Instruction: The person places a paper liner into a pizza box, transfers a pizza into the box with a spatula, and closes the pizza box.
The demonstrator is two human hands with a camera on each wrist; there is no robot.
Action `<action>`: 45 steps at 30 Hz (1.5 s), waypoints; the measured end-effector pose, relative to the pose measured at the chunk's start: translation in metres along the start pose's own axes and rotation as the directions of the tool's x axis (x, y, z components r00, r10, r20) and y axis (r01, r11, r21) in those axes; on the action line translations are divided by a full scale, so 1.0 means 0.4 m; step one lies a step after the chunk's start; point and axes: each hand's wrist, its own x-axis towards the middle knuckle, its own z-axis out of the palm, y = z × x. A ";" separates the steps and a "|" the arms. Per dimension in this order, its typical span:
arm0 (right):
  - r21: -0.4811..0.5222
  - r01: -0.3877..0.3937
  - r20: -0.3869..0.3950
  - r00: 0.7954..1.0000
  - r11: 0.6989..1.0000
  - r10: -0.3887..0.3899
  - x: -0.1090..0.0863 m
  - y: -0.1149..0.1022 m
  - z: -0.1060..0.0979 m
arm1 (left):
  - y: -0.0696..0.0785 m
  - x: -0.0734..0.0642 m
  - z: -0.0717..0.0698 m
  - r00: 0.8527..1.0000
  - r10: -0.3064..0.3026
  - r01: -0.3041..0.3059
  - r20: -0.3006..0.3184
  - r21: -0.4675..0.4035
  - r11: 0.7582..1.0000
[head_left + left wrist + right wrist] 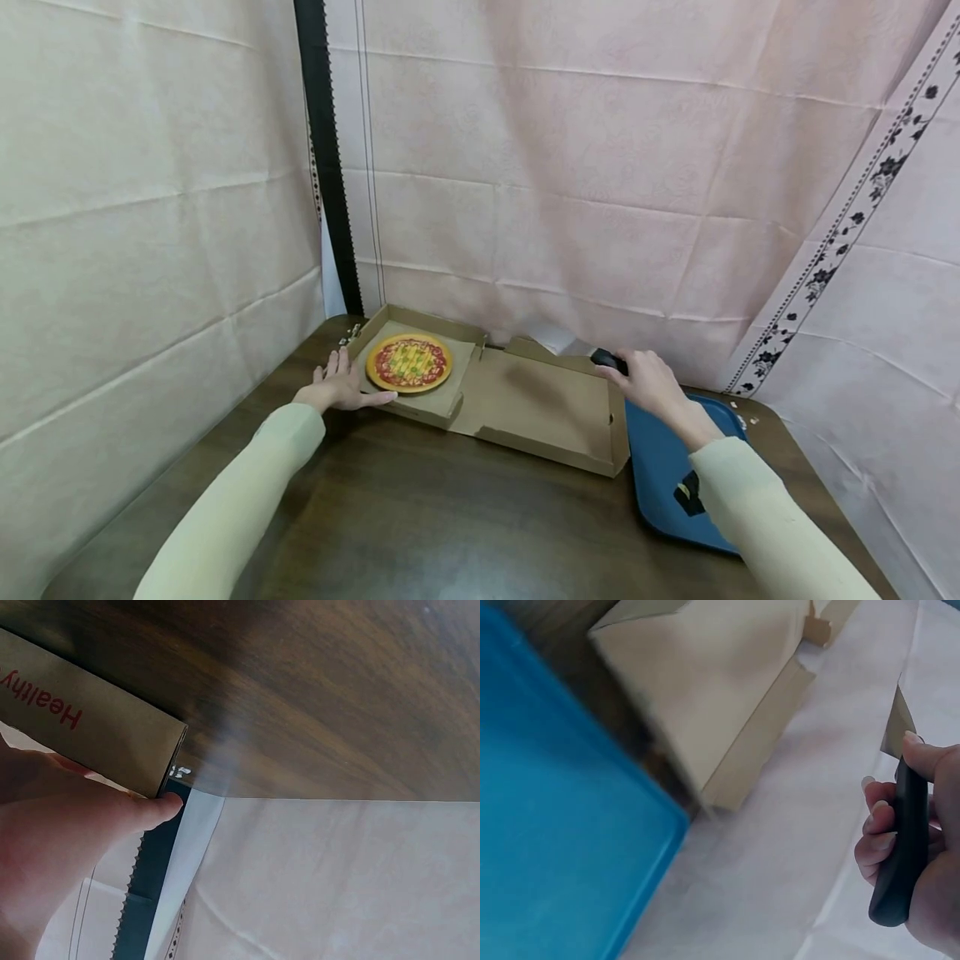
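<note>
In the head view, a pizza (408, 364) with a yellow crust and red, green and yellow topping lies in the left half of an opened cardboard pizza box (540, 408). My left hand (341, 383) touches that half's near left corner, fingers spread and straight, thumb along the front edge. In the left wrist view, red lettering shows on the box's side wall (82, 712). My right hand (651, 379) grips the black handle of a kitchen knife (900, 840), raised above the lid's right far edge. Its metal blade (898, 724) points away from the hand.
A blue tray (652, 467) stands right of the box, partly under the right forearm, with a small dark item (688, 493) on it. Small pale bits (742, 421) lie beyond the tray. Cloth (562, 167) hangs behind the brown table (420, 508).
</note>
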 end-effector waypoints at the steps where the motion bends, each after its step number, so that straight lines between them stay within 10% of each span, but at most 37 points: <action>1: -0.001 -0.006 -0.009 1.000 1.000 0.006 -0.009 0.009 -0.002 | 0.000 -0.001 -0.001 1.000 0.001 -0.001 0.000 0.001 1.000; 45: -0.105 -0.354 -0.021 0.935 0.929 0.354 -0.375 0.342 -0.057 | -0.005 0.006 0.005 1.000 0.012 -0.012 -0.002 -0.021 1.000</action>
